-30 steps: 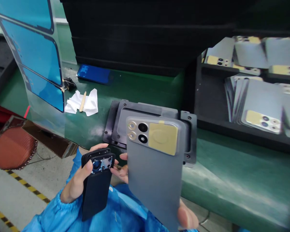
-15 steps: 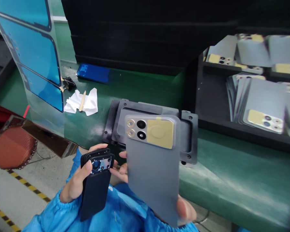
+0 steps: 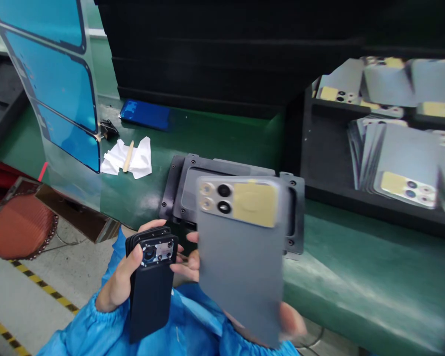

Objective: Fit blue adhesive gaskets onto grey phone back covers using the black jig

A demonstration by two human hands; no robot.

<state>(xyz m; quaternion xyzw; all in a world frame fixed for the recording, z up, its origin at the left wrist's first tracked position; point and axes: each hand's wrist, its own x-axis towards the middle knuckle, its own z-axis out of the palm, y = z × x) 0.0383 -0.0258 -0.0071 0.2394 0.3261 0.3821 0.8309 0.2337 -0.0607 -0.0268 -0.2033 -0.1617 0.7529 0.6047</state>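
Observation:
Clasped in my left hand (image 3: 124,277) is a small stack of black phone back covers (image 3: 152,296), camera cutouts at the top and the thumb on the front one. My right hand (image 3: 292,320) grips a grey phone back cover (image 3: 241,267) by its edges, fingers at its left side and thumb at the lower right. This cover has camera rings and a yellow film patch at its top. Slightly blurred, it stands upright in front of a black fixture (image 3: 193,193) on the bench and hides part of it. Most of my right palm is behind the cover.
At the right, a black tray (image 3: 326,143) holds several grey covers (image 3: 408,153). A hanging sheet with blue adhesive frames (image 3: 59,94) is at the left, near a binder clip (image 3: 109,129). White tissue (image 3: 143,158), a wooden stick (image 3: 128,156) and a blue-filmed panel (image 3: 144,114) lie on the green bench.
The grey cover in my right hand has shifted slightly right and now looks blurred. My left hand keeps its hold on the black stack, and the view has moved a little.

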